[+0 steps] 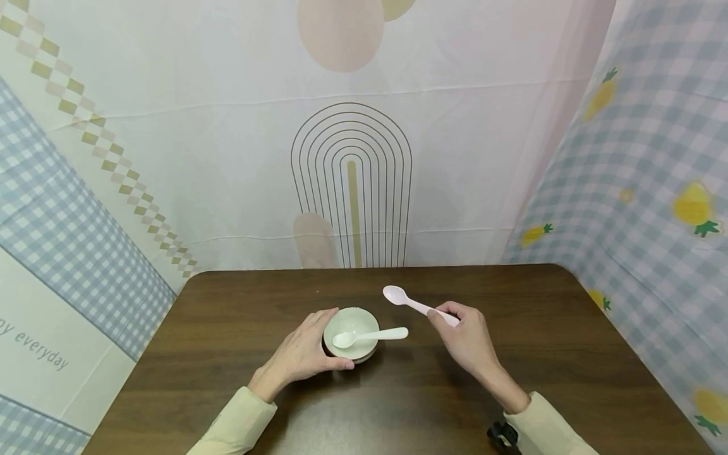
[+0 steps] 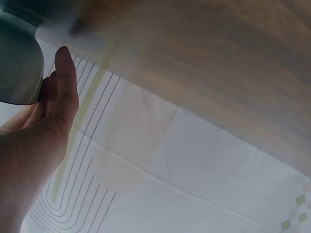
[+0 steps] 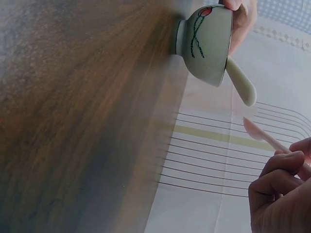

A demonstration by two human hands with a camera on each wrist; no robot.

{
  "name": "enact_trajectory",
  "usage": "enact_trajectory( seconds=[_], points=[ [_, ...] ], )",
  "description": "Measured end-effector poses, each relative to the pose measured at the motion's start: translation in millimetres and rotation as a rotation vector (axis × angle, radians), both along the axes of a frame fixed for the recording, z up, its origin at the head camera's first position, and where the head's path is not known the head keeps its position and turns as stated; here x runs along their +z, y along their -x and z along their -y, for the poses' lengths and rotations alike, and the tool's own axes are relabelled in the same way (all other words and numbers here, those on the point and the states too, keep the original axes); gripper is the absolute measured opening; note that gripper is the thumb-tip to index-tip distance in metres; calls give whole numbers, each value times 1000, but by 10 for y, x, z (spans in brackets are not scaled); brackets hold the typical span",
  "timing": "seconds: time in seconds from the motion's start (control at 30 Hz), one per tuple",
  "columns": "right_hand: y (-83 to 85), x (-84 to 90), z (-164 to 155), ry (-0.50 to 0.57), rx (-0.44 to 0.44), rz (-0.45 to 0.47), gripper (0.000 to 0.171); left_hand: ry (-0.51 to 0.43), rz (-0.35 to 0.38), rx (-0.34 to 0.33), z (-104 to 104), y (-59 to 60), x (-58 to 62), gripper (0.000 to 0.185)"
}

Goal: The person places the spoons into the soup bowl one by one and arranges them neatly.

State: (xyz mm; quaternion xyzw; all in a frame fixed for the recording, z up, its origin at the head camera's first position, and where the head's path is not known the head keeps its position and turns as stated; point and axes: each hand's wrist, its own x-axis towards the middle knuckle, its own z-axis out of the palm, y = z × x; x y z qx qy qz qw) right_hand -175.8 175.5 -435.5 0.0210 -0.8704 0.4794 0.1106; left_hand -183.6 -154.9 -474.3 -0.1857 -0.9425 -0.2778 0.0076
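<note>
Dark wooden surface (image 1: 227, 316): left hand (image 1: 301, 354) cups the fragile bowl (image 1: 351, 320); right hand (image 1: 469, 338) fingers pinch a light, stiff pink spoon (image 1: 412, 303) by its handle.

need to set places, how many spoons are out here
2. A white spoon lies in the bowl, which the left hand holds. A pink spoon is pinched in the right hand, raised above the table. None seems hidden.
</note>
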Motion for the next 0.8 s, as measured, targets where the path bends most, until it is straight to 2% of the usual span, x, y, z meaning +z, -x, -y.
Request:
enact_trajectory(
  seconds=[0.8],
  points=[
    [50, 11, 97, -31, 32, -7, 15, -11, 22, 6, -9, 6, 14, 115]
  ],
)
